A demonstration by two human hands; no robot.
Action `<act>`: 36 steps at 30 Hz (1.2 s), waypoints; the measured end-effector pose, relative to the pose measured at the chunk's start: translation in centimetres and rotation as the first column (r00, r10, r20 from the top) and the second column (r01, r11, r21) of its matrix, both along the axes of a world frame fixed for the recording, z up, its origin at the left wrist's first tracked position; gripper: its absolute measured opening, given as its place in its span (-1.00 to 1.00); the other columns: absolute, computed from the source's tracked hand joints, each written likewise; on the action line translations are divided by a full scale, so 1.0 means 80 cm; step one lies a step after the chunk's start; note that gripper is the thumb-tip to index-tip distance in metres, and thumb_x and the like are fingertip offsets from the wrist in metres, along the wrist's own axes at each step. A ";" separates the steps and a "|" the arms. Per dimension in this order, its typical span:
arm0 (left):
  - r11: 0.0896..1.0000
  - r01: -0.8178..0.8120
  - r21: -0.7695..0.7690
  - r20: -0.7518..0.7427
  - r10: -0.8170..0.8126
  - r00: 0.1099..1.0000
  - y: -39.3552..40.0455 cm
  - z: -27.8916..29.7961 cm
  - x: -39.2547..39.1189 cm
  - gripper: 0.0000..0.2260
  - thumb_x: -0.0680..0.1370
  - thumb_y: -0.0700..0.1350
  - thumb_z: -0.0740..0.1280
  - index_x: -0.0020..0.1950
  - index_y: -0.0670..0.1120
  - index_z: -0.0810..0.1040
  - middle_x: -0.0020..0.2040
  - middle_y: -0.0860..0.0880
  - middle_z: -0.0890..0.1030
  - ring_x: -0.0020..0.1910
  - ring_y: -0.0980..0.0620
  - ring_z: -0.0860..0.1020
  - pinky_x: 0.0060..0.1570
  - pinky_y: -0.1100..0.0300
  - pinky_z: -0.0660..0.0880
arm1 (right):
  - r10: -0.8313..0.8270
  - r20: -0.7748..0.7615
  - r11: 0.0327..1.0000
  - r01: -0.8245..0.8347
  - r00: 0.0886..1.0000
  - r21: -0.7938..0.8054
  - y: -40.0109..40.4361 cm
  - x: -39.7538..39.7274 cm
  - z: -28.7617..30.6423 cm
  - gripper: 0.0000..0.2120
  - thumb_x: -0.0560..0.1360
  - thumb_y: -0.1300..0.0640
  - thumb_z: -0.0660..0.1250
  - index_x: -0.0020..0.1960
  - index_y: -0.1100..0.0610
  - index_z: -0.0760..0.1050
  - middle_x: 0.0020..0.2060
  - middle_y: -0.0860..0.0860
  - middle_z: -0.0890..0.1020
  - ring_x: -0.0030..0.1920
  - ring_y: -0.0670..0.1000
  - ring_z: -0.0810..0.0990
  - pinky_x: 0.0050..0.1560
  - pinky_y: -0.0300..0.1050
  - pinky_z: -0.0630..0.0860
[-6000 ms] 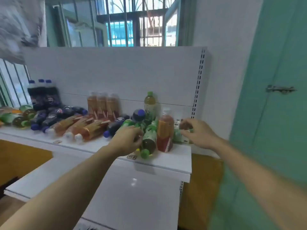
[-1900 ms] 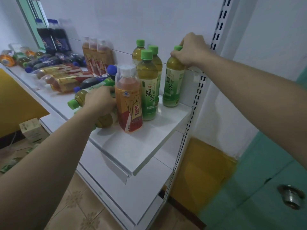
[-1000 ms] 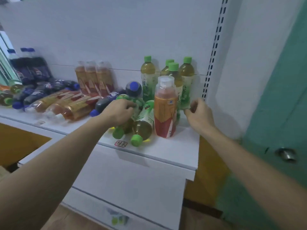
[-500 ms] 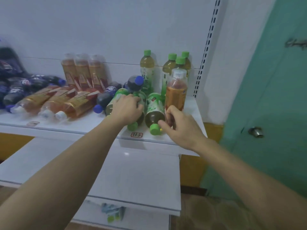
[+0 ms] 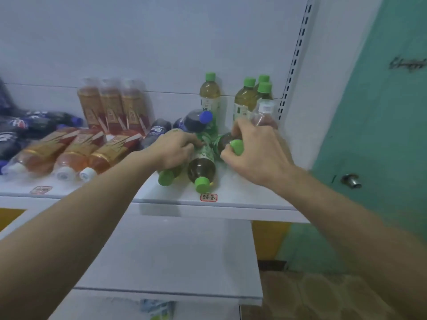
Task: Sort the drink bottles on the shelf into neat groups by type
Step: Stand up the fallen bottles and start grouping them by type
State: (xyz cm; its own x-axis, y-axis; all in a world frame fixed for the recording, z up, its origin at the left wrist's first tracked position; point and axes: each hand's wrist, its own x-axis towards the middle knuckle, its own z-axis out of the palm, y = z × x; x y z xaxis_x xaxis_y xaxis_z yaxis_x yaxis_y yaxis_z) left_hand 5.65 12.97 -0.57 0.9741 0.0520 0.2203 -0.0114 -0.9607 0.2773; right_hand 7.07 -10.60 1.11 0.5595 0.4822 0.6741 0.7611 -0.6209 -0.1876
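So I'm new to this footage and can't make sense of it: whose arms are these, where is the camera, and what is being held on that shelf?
There is no machine here. A person wears a wide-angle camera on the head, looking down at their own arms. On the white shelf four green tea bottles stand at the back, with others lying in front. Further left lie orange tea bottles and dark cola bottles. The left hand grips one lying green tea bottle. The right hand holds another lying one at its green-capped neck. A third lies between them, untouched as far as I can see.
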 end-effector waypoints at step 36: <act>0.950 0.299 -0.087 0.201 -0.277 0.940 0.076 -0.024 0.051 -0.60 0.54 0.10 0.18 -0.32 -0.15 0.53 -0.32 -0.12 0.55 -0.31 -0.09 0.50 -0.21 -0.08 0.51 | -0.334 -0.393 0.928 0.372 0.857 0.022 0.103 -0.057 -0.096 -0.54 0.44 -0.33 0.35 0.16 -0.17 0.23 -0.05 -0.12 0.51 -0.14 -0.06 0.50 -0.32 -0.22 0.28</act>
